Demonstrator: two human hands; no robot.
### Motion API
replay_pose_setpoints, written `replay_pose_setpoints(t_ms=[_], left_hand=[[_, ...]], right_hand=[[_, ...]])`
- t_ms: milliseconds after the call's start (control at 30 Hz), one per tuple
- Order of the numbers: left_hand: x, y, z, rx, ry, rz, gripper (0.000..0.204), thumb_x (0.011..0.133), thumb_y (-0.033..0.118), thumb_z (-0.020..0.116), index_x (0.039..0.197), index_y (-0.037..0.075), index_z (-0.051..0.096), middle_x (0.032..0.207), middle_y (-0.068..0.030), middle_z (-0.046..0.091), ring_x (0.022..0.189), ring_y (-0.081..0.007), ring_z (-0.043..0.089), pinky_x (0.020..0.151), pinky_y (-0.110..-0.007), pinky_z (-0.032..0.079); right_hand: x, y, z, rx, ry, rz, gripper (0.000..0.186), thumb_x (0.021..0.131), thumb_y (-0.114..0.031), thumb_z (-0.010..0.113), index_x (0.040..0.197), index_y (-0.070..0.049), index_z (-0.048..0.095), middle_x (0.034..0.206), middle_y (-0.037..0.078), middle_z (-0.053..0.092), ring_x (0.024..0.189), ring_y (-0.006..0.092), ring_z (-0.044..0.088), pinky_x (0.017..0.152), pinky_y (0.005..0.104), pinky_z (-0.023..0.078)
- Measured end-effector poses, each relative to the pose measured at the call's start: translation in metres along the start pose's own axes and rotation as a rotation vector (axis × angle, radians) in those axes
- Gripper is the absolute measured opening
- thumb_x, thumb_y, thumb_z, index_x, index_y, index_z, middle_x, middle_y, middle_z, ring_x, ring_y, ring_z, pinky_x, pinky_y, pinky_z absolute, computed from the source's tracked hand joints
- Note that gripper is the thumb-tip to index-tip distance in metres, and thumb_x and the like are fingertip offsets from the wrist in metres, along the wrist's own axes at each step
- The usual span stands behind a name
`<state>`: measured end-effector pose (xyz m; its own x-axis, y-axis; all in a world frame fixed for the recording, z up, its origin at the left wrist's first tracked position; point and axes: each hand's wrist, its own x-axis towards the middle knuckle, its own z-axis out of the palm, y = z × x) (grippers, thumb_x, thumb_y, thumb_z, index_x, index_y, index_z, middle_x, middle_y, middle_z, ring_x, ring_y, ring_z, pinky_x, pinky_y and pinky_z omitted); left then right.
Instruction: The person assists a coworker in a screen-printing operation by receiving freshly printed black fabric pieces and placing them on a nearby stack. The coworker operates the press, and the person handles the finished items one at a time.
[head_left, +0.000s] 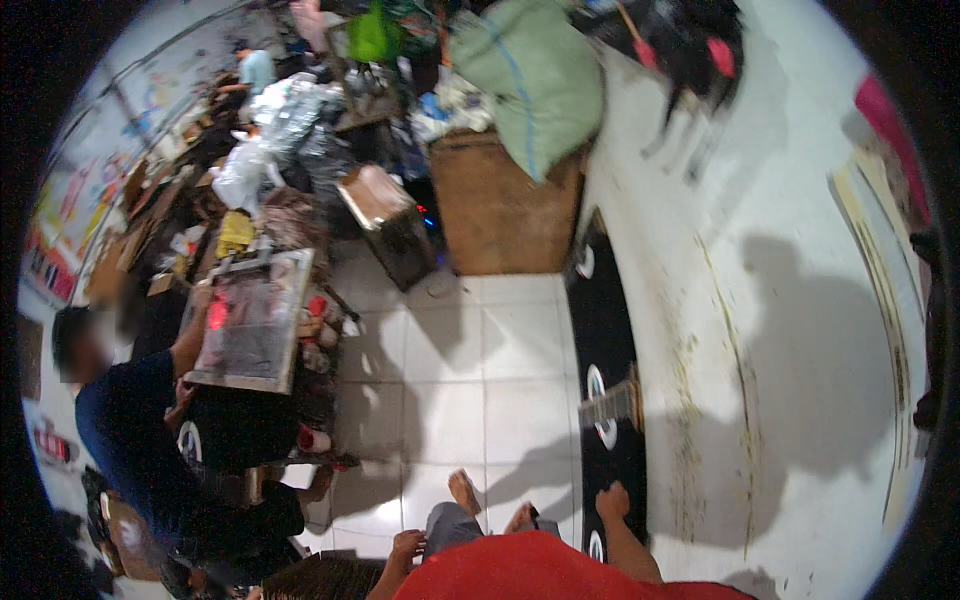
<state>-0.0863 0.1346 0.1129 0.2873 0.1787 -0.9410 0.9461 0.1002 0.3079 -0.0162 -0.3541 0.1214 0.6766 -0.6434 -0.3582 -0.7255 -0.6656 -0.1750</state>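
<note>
My right hand [612, 502] is over the long black strip [610, 340] at the foot of the white wall, with its fingers curled in. Whether it grips the strip's edge is too blurred to tell. White round prints dot the strip. Farther along, a small wooden-edged frame or block [612, 403] sits across it. My left hand [408, 545] hangs low beside my grey shorts [453, 528], its fingers loosely apart with nothing seen in them.
At the left, a co-worker in a dark shirt [140, 430] handles a mesh-filled frame [250, 325] over a cluttered bench. A metal tin [385, 225] and a brown wooden box [510, 215] stand ahead on white tiles [440, 340]. On the box lies a green sack [535, 80].
</note>
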Motion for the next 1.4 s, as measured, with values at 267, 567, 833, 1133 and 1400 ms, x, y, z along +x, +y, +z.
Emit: replay_pose_setpoints(t_ms=[267, 567, 833, 1133, 1400], left_hand=[[0.067, 0.054, -0.055, -0.033, -0.021, 0.057, 0.033, 0.079, 0.029, 0.062, 0.102, 0.005, 0.058, 0.094, -0.0085, 0.061, 0.073, -0.0188, 0.059, 0.057, -0.031, 0.046], [0.12, 0.096, -0.113, -0.118, 0.063, 0.121, 0.03, 0.077, 0.028, 0.063, 0.098, 0.006, 0.061, 0.09, -0.0084, 0.062, 0.065, -0.0186, 0.059, 0.048, -0.03, 0.045], [0.109, 0.108, -0.053, -0.17, 0.083, 0.129, 0.028, 0.08, 0.027, 0.061, 0.097, 0.005, 0.06, 0.085, -0.0093, 0.061, 0.061, -0.017, 0.059, 0.042, -0.026, 0.044], [0.083, 0.104, 0.014, 0.133, 0.471, 0.257, 0.031, 0.076, 0.035, 0.054, 0.083, 0.008, 0.067, 0.076, -0.0084, 0.065, 0.064, -0.0188, 0.062, 0.06, -0.033, 0.049], [0.11, 0.102, -0.021, 0.487, 0.286, 0.281, 0.028, 0.081, 0.032, 0.054, 0.088, 0.009, 0.067, 0.08, -0.006, 0.066, 0.061, -0.0174, 0.059, 0.055, -0.03, 0.048]], right_hand=[[0.004, -0.082, 0.03, -0.035, -0.149, -0.227, 0.027, 0.062, -0.025, 0.07, 0.069, -0.001, 0.059, 0.082, 0.017, 0.062, 0.081, 0.0312, 0.06, 0.075, 0.0402, 0.047], [0.068, -0.119, 0.118, -0.178, -0.223, -0.765, 0.022, 0.063, -0.022, 0.068, 0.07, -0.002, 0.064, 0.065, 0.015, 0.062, 0.06, 0.0274, 0.061, 0.057, 0.0376, 0.05], [0.182, -0.096, 0.161, -0.793, -0.368, -1.079, 0.023, 0.071, -0.031, 0.058, 0.075, -0.01, 0.067, 0.077, 0.011, 0.065, 0.072, 0.027, 0.063, 0.064, 0.0409, 0.05], [0.308, -0.19, 0.175, -0.89, -0.297, -1.378, 0.021, 0.074, -0.025, 0.054, 0.071, -0.009, 0.067, 0.063, 0.01, 0.061, 0.059, 0.0241, 0.061, 0.047, 0.041, 0.046], [0.218, -0.313, 0.109, 0.569, -0.614, -0.211, 0.009, 0.07, -0.009, 0.063, 0.074, -0.003, 0.056, 0.059, 0.008, 0.056, 0.052, 0.0196, 0.056, 0.043, 0.0326, 0.046]])
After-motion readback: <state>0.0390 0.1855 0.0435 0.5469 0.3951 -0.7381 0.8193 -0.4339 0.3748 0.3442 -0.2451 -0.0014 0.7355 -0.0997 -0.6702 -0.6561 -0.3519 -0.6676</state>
